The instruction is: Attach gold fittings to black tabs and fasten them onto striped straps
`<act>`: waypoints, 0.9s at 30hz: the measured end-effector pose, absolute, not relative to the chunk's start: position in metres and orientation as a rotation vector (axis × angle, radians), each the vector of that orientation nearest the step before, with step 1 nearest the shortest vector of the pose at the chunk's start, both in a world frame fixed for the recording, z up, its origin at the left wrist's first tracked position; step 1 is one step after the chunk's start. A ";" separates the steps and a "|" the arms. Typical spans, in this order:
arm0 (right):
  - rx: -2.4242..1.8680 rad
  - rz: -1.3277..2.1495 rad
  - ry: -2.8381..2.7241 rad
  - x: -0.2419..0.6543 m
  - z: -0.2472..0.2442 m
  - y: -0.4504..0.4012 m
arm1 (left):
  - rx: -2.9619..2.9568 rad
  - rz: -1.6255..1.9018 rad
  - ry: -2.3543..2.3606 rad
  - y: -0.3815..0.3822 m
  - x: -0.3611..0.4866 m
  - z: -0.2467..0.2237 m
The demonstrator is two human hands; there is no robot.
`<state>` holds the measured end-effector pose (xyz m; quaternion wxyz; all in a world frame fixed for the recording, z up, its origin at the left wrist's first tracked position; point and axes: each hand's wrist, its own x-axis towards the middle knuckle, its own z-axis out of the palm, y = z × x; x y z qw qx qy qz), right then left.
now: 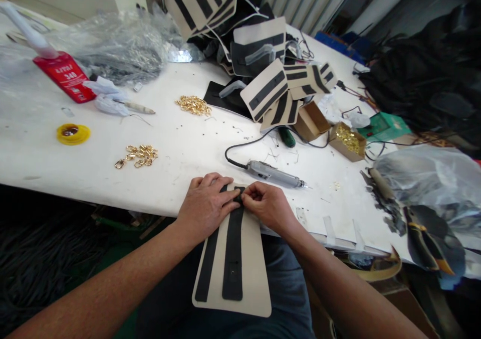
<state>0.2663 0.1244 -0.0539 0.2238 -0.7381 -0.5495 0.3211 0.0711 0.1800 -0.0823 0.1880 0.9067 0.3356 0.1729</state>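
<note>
Beige and thin-looking, the panel (254, 259) has its lower end over the person's lap (288, 284) and its upper end at the near edge of the white table (176, 166). I judge it light and fairly stiff, though apt to flex where unsupported; its bare right edge and lower corners offer a good hold, while the black strip (233, 238) along its middle seems softer.

At the panel's upper end, the left hand (207, 201) lies with its fingers spread, some tips reaching the black strip. Opposite, the right hand (267, 204) pinches the top of that strip, thumb against forefinger; whether a small part sits between them, I cannot tell.

Just beyond the panel, a grey corded tool (276, 174) lies crosswise, limiting forward movement. Left of the panel there is more room, up to the gold clasps (142, 154). Well beyond the panel, similar panels (265, 88) lie heaped.
</note>
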 end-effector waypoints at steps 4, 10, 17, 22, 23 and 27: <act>-1.989 1.004 -1.455 0.273 -0.054 0.124 | 2.546 0.480 0.954 0.180 0.072 -0.082; -1.939 1.081 -1.404 0.279 -0.055 0.124 | 2.570 0.447 0.957 0.180 0.075 -0.080; -1.862 1.117 -1.349 0.287 -0.059 0.120 | 2.591 0.412 0.978 0.179 0.078 -0.080; -1.847 1.095 -1.410 0.289 -0.059 0.117 | 2.609 0.396 0.979 0.179 0.079 -0.082; -1.840 1.086 -1.433 0.290 -0.059 0.116 | 2.613 0.403 0.976 0.179 0.079 -0.082; -1.767 1.039 -1.534 0.294 -0.060 0.111 | 2.623 0.411 0.968 0.179 0.079 -0.083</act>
